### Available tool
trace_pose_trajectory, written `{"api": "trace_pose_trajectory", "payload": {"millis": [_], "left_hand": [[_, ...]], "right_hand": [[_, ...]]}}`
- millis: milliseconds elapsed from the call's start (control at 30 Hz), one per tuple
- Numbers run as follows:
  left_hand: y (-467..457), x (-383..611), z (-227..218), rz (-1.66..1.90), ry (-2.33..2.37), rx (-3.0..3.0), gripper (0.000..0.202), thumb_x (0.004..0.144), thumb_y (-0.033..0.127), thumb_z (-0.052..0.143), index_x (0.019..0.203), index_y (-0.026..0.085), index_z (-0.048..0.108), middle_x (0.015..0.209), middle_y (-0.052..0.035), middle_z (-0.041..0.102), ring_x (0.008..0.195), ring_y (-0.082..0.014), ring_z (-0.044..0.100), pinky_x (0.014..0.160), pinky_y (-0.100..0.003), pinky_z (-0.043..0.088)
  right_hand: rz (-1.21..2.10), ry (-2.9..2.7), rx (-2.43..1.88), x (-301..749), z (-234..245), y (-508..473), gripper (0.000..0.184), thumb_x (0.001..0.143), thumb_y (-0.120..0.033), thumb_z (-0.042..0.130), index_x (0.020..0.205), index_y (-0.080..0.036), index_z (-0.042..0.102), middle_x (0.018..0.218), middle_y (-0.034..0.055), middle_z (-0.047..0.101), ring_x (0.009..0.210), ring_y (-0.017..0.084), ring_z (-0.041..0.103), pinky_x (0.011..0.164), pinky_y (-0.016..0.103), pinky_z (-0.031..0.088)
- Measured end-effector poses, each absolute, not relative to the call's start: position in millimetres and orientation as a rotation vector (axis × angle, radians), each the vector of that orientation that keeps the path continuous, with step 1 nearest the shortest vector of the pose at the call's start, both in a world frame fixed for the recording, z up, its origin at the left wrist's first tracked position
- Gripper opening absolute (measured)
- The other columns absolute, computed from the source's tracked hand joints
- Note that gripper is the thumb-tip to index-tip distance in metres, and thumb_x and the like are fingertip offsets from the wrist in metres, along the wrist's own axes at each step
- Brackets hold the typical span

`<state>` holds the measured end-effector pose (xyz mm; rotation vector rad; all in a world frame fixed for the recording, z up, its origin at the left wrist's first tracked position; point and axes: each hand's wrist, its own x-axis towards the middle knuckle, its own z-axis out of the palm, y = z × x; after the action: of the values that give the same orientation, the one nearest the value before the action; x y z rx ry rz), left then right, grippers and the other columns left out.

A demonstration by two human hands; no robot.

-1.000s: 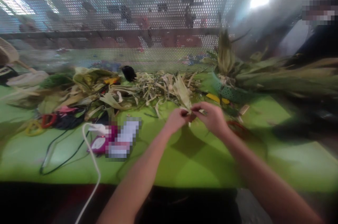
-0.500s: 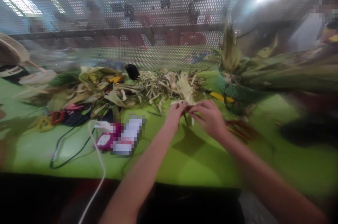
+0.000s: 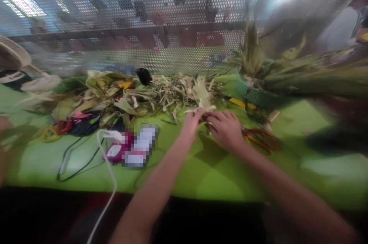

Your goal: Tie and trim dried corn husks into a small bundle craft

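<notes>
My left hand [image 3: 191, 125] and my right hand [image 3: 225, 129] meet over the green table [image 3: 207, 175], just in front of a heap of dry corn husks [image 3: 178, 92]. Both hands pinch a pale husk strip [image 3: 202, 110] between their fingertips. The fingers of each hand are closed around it. The strip's lower part is hidden behind my hands.
Red-handled scissors [image 3: 260, 136] lie right of my right hand. Green corn stalks [image 3: 301, 79] and a green band fill the back right. A white cable [image 3: 107, 167], black cords, a pink device [image 3: 115, 152] and red and yellow rings lie at left. A perforated metal screen [image 3: 172, 18] stands behind.
My hands have moved slightly away from me toward the husk heap, still pinching the strip. The view has shifted a little, showing the scissors more plainly.
</notes>
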<state>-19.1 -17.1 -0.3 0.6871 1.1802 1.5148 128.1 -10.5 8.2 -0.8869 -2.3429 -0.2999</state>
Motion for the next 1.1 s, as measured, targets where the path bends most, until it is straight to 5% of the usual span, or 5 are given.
{"api": "trace_pose_trajectory", "payload": {"millis": [733, 1100], "left_hand": [[-25.9, -5.9, 7.3, 1.584, 1.124, 0.602, 0.032, 0.077, 0.043, 0.069, 0.089, 0.014, 0.072, 0.095, -0.0112, 0.073, 0.086, -0.0204, 0.065, 0.086, -0.036, 0.045], [-26.2, 5.9, 1.0, 1.634, 1.145, 0.521, 0.031, 0.077, 0.042, 0.07, 0.093, 0.015, 0.068, 0.093, -0.0087, 0.071, 0.089, -0.019, 0.063, 0.084, -0.033, 0.045]], "right_hand": [[-0.235, -2.24, -1.004, 121.4, 4.2, -17.9, 0.025, 0.091, -0.032, 0.057, 0.113, -0.02, 0.062, 0.119, 0.0091, 0.068, 0.103, 0.025, 0.062, 0.092, 0.037, 0.04], [-0.177, -2.184, -1.059, 119.9, 5.1, -15.0, 0.018, 0.091, -0.036, 0.059, 0.1, -0.023, 0.069, 0.115, 0.0075, 0.067, 0.106, 0.025, 0.058, 0.089, 0.039, 0.038]]}}
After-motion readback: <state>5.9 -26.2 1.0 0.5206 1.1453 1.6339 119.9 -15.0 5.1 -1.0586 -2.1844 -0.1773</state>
